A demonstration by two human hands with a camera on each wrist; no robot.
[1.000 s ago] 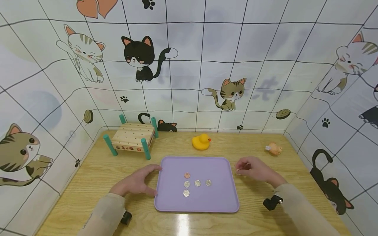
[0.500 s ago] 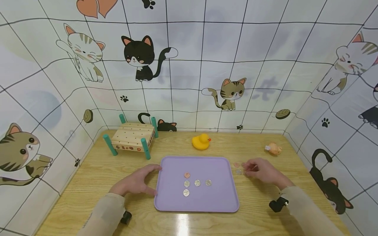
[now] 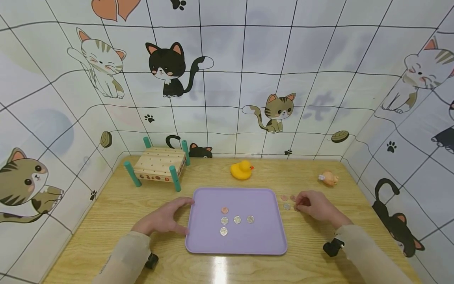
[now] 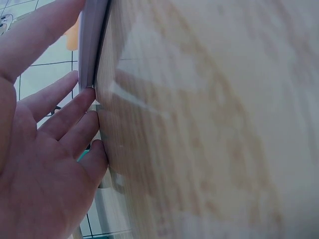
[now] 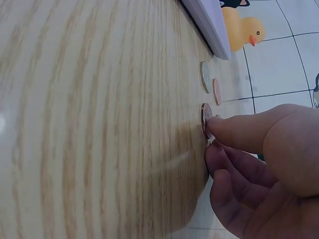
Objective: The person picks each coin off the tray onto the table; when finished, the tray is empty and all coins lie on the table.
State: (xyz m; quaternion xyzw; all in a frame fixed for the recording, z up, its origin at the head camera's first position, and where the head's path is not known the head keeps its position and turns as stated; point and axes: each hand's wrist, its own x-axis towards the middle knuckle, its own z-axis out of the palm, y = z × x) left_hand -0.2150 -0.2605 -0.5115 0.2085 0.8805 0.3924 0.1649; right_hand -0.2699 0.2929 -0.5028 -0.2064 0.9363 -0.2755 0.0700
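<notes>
A purple tray (image 3: 262, 240) lies on the table with several coins on it: a copper coin (image 3: 224, 210) and silver ones, such as the silver coin (image 3: 250, 219). My left hand (image 3: 163, 215) is spread at the tray's left edge, fingers and thumb touching its rim. Just right of the tray, my right hand (image 3: 315, 205) has its thumb and fingertips at a copper-rimmed coin (image 5: 205, 119) by the tabletop. Beside it lie a silver coin (image 3: 287, 206) and a copper coin (image 3: 284, 197). Another copper coin (image 3: 292, 197) is near the fingertips. The thumb partly hides the touched coin.
A yellow rubber duck (image 3: 241, 170) stands behind the tray. At the back left is a small wooden toy bed (image 3: 159, 163) with green posts. A small peach-coloured toy (image 3: 329, 178) lies at the back right. Cat-printed cloth walls surround the wooden table (image 3: 248, 270).
My right hand has drawn back to the right, uncovering coins beside the tray, then stayed at the copper-rimmed coin. My left hand and the coins on the tray have not moved.
</notes>
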